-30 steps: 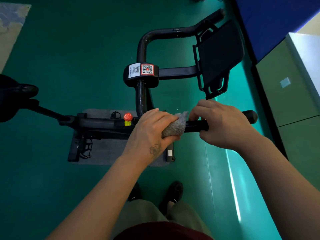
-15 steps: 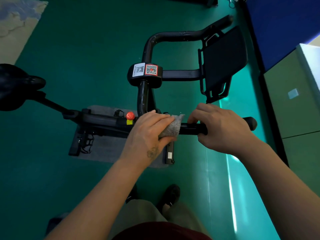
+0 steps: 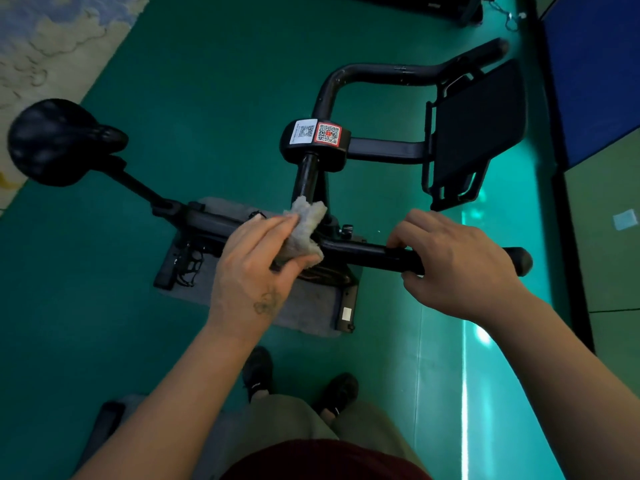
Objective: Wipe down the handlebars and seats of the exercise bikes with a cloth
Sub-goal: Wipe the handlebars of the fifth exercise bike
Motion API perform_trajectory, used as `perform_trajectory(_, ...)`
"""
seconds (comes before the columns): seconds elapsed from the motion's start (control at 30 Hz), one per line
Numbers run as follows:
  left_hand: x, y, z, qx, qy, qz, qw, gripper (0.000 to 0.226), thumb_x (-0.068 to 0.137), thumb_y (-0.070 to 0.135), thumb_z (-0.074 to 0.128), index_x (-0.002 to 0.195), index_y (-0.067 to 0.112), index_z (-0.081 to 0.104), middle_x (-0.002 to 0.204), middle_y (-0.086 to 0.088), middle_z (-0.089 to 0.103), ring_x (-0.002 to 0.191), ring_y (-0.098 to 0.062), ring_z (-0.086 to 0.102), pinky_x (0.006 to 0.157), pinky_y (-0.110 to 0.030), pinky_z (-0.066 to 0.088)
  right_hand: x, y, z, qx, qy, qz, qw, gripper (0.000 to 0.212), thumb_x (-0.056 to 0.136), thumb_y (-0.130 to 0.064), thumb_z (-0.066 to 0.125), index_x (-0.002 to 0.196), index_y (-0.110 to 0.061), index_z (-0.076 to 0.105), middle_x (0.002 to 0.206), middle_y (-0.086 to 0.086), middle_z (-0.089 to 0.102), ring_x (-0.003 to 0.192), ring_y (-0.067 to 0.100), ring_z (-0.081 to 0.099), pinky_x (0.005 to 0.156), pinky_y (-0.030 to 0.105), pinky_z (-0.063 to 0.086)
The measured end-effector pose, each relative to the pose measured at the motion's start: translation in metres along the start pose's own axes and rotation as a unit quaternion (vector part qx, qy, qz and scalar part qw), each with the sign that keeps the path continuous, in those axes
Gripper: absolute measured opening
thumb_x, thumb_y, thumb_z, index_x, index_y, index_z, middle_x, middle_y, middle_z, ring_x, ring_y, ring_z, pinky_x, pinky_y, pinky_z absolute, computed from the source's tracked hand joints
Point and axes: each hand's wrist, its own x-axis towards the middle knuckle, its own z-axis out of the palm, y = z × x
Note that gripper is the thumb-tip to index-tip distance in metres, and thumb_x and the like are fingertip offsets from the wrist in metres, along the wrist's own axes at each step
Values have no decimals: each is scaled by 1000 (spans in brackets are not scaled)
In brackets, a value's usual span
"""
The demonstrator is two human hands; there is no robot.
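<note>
A black exercise bike stands below me on the green floor. Its near handlebar point(image 3: 367, 256) runs left to right under my hands, and the far handlebar point(image 3: 398, 69) curves behind the stem with its QR stickers point(image 3: 317, 133). My left hand point(image 3: 258, 271) grips a grey cloth point(image 3: 304, 230) wrapped over the inner end of the near handlebar, at its bend. My right hand point(image 3: 450, 265) curls round the same bar near its outer tip. The black seat point(image 3: 59, 140) sits at the far left, away from both hands.
A black tablet holder point(image 3: 474, 129) juts from the stem on the right. A grey mat point(image 3: 304, 306) lies under the bike's base. Blue and green wall panels point(image 3: 595, 81) close off the right side. A pale patterned rug point(image 3: 52, 39) covers the upper left floor. My shoes point(image 3: 336, 393) stand just behind the bike.
My left hand slid the cloth leftward along the near handlebar toward the stem, and the cloth's end now sticks up. My right hand keeps its grip near the tip. The view tilted, showing more seat.
</note>
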Motion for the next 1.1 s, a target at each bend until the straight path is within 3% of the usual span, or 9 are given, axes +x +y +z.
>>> perform_trajectory(0.07, -1, 9, -2, -24, 5, -89, 996, 58, 90, 50, 79, 132, 10, 72, 126, 0, 71, 118, -18, 66, 105, -43, 54, 1, 0, -1, -5, -3, -4, 1000, 37, 74, -25, 75, 105, -31, 56, 100, -10, 51, 97, 21, 58, 63, 37, 47)
perform_trajectory(0.17, 7, 25, -3, -52, 15, -140, 989, 50, 90, 53, 79, 118, 12, 76, 109, 7, 69, 97, -9, 65, 88, -31, 57, 0, 0, -1, -15, -6, -14, 1000, 40, 74, -30, 78, 107, -31, 55, 100, -10, 50, 97, 21, 57, 62, 35, 43)
perform_trajectory(0.27, 18, 32, -6, -39, 40, -162, 985, 48, 89, 54, 81, 115, 15, 77, 102, 10, 65, 89, -3, 59, 80, -13, 47, 0, 1, 0, -15, -1, -20, 1000, 40, 75, -32, 80, 107, -30, 56, 100, -10, 49, 97, 21, 57, 63, 33, 38)
perform_trajectory(0.4, 18, 23, -12, -29, 32, -208, 977, 43, 89, 56, 80, 106, 16, 78, 95, 8, 61, 82, -3, 56, 74, -6, 39, -1, 0, -1, -1, -1, -23, 1000, 34, 80, -42, 76, 105, -29, 56, 99, -10, 47, 98, 21, 57, 64, 35, 41)
perform_trajectory(0.47, 11, 25, -8, -33, 9, -223, 974, 39, 91, 59, 77, 92, 20, 73, 90, 9, 59, 76, -3, 53, 69, -6, 38, -1, 0, -1, 7, 1, -22, 1000, 32, 82, -44, 74, 103, -29, 56, 97, -11, 46, 97, 21, 56, 64, 35, 40)
perform_trajectory(0.6, 8, 34, 7, -49, -23, -254, 966, 49, 92, 65, 71, 77, 19, 68, 78, 7, 58, 72, -3, 54, 64, -21, 39, 0, -2, -3, 19, -6, -17, 1000, 29, 85, -47, 69, 101, -28, 54, 96, -11, 45, 96, 19, 54, 65, 36, 44)
perform_trajectory(0.77, 9, 38, 10, -77, -26, -291, 953, 50, 89, 69, 73, 79, 20, 73, 71, 9, 63, 67, 5, 57, 55, -10, 37, 0, -2, -4, 21, -8, -16, 1000, 28, 85, -47, 68, 101, -28, 54, 96, -11, 44, 96, 19, 54, 64, 34, 39)
perform_trajectory(0.93, 18, 33, 14, -114, -5, -327, 938, 59, 83, 74, 75, 75, 16, 74, 64, 4, 70, 60, -13, 65, 58, -33, 54, 1, -5, -3, 18, -3, -3, 1000, 26, 86, -43, 70, 102, -28, 55, 97, -11, 45, 98, 19, 54, 64, 33, 36)
perform_trajectory(1.1, 35, 29, 16, -105, 3, -330, 938, 59, 85, 69, 76, 65, 15, 64, 55, 7, 55, 49, -9, 45, 51, -26, 33, 4, -11, 2, 28, 5, 11, 1000, 19, 89, -33, 68, 104, -27, 60, 100, -9, 50, 101, 19, 56, 65, 34, 38)
